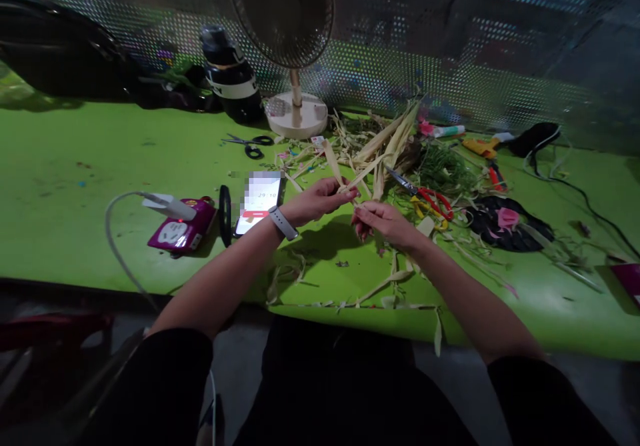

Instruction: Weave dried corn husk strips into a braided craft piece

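Observation:
Near the middle of the green table (125, 126), my left hand (325, 199) pinches pale dried husk strips (333, 161), whose ends fan out above the fingers. My right hand (377, 223) is closed just to the right and slightly lower, its fingertips on the lower end of the same husk piece. A heap of dried husks (395, 136) lies behind the hands. Red-handled scissors (435, 203) rest right of my right hand, partly over a yellow-handled tool (419, 207). Husk scraps (395, 277) are scattered near the front edge.
A lit phone (260, 199) and purple power adapter (183, 227) lie left. Behind are black scissors (253, 145), a fan (296, 114) and a dark bottle (233, 83). Green fibres (447, 166), a yellow glue gun (481, 147) and black material with a pink flower (507, 218) lie right.

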A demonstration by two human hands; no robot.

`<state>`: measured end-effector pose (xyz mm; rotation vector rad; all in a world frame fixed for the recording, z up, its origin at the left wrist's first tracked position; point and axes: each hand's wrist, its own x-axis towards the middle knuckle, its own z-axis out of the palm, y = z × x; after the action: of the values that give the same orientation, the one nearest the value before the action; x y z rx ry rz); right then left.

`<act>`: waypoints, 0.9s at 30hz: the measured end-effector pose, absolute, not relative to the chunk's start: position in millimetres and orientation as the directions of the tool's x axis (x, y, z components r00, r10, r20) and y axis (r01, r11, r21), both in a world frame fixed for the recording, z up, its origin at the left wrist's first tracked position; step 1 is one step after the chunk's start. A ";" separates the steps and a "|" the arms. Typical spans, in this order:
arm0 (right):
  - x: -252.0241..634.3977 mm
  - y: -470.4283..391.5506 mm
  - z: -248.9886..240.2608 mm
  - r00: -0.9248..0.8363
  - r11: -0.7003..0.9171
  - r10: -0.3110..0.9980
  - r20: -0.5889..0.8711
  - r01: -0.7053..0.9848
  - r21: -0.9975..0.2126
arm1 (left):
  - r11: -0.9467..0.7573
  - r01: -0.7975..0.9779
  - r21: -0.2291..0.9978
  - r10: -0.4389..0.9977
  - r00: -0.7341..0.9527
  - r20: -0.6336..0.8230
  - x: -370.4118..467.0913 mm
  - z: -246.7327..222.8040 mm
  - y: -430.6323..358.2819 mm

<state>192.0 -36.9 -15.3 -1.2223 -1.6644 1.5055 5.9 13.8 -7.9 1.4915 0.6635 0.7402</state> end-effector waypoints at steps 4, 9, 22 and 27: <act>188.6 -41.4 -16.4 -0.408 -0.052 0.900 -0.157 0.257 -0.965 | -0.058 0.029 0.998 0.779 0.626 0.027 3.7 -4.9 14.9; 181.4 -45.1 -25.2 -0.423 -0.023 0.893 -0.155 0.301 -0.953 | -0.063 -0.002 0.998 0.821 0.568 0.053 3.4 -12.8 20.9; 207.7 -48.7 23.6 -0.157 0.361 0.897 0.413 0.800 -0.480 | -0.314 0.230 0.921 0.608 0.794 0.009 13.8 -12.5 3.0; 202.1 -39.6 14.9 -0.300 0.366 0.930 0.211 0.723 -0.586 | -0.462 0.297 0.835 0.607 0.793 0.054 23.0 -13.3 -9.8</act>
<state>202.1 -39.6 14.9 -1.4265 -2.1118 0.5258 23.0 -9.8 -13.3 2.0764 0.6699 0.4339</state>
